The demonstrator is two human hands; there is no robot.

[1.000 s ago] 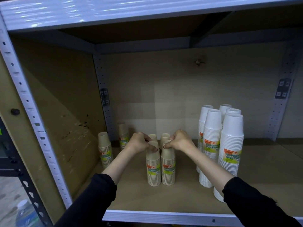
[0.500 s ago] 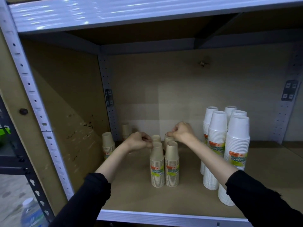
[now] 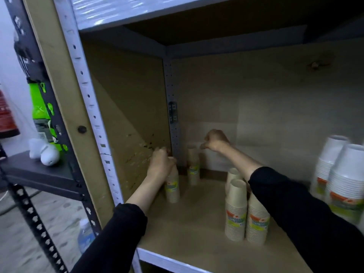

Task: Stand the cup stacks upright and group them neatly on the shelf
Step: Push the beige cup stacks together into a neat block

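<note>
Leftward, left hand grips tan stack beside side wall

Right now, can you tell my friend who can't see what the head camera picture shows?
Two hands reach deep into a shelf: the left hand grips a tan cup stack, the right hand hovers beside another by the back corner. More tan stacks and white stacks stand to the right.

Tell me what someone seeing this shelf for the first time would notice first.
Two bare hands reaching deep into the shelf: the left hand grips the top of a beige paper cup stack near the left wall, while the right hand hovers over another beige stack at the back corner. A tidy group of beige stacks stands mid-shelf, and tall white plastic cup stacks crowd the right edge.
</note>
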